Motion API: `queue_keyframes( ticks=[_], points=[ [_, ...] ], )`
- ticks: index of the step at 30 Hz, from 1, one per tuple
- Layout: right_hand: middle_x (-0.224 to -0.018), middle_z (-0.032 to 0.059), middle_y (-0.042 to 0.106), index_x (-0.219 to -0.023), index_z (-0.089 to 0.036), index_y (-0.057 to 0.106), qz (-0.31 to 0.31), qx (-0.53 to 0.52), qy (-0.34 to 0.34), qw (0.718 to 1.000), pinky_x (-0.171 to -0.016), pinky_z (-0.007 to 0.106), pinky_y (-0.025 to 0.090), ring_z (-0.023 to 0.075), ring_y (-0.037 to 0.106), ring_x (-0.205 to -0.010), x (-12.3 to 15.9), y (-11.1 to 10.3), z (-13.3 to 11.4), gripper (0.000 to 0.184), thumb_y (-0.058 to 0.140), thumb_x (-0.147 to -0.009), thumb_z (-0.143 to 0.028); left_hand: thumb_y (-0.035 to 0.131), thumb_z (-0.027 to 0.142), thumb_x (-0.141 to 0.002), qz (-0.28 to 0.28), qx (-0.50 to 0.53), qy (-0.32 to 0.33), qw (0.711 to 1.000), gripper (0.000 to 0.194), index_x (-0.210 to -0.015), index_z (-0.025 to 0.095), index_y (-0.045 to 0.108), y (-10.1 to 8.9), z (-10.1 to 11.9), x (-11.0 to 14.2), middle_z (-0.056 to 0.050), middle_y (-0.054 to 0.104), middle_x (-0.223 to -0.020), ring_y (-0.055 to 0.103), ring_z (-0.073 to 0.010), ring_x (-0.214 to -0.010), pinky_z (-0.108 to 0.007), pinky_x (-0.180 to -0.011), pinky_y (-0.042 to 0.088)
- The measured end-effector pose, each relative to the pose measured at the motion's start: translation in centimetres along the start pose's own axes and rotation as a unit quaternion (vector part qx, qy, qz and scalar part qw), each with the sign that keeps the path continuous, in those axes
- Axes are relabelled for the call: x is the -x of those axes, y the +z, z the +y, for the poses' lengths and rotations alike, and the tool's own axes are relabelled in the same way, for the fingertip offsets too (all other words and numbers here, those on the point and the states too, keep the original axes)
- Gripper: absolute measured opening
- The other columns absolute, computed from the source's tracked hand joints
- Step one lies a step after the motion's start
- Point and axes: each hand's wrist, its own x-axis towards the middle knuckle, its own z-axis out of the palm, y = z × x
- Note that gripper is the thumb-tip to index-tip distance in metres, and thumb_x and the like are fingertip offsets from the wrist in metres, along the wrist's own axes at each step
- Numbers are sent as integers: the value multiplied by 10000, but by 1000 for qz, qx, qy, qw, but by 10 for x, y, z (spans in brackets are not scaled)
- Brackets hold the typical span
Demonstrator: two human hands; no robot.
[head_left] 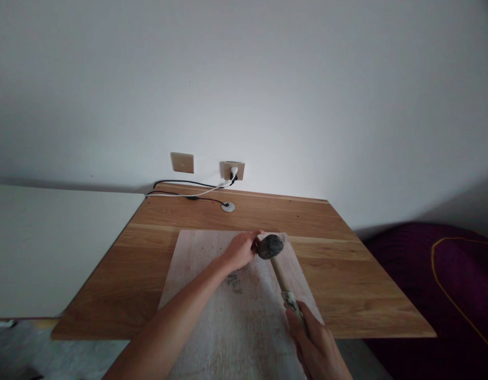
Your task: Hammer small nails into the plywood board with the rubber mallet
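My right hand (313, 335) is wrapped round the handle of a mallet (281, 277) with a dark rounded head. The mallet head is raised near the far right corner of a pale wooden board (228, 338). My left hand (244, 249) rests at the board's far end, just left of the mallet head. Its fingers are pinched together, and the mallet head partly covers the fingertips, so what they hold is hidden. Several small metal nails (234, 282) lie loose on the board beside my left wrist. Small dark dots mark the board's far edge.
Under the board is a wooden tabletop (358, 285) against a white wall. Black and white cables (188, 196) run along its back to a wall socket (234, 171) and a round grommet (228, 207). A white surface (49, 248) adjoins at left. A purple beanbag-like thing (410, 274) stands at right.
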Motion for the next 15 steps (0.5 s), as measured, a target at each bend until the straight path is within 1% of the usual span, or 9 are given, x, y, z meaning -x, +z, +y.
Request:
queue_keyframes(
  ticks=[3,6,8,12,15],
  points=[
    [-566,-99,414,-1172,-215,601,-6,-41,16,999,-342,225,247,118,353,-408,2,0,-1,695,400,-932,-835,631,-16,-777,1,5,-4,1000,614,-1349,203,676,0,0,-1,-44,792,-946,721,-190,-846,-279,-840,531],
    [-570,-105,383,-1138,-220,583,-3,-61,24,998,-345,215,210,110,310,-428,4,-1,-1,667,398,-928,-826,649,-8,-774,1,9,-5,1000,622,-1355,211,671,1,-1,-1,-36,795,-947,724,-187,-841,-278,-836,534],
    [-553,-111,370,-1137,-224,578,2,-66,28,997,-354,212,209,109,294,-431,5,-1,-2,642,421,-931,-811,652,-4,-779,0,11,-5,1000,620,-1361,211,666,2,-2,-2,-36,796,-949,724,-187,-830,-280,-832,535],
    [-539,-115,384,-1171,-208,571,-2,-56,7,998,-359,220,218,104,287,-416,6,-2,-6,615,439,-960,-771,640,-12,-780,-2,11,-2,1000,623,-1363,209,666,3,-3,-2,-46,802,-966,733,-192,-854,-278,-831,534],
    [-512,-114,391,-1222,-215,577,-5,-27,7,1000,-355,224,251,119,336,-394,4,-2,-8,643,418,-964,-782,612,-17,-783,-4,7,-2,1000,616,-1355,202,673,2,-1,-1,-50,803,-955,734,-195,-848,-278,-825,537]
  ],
)
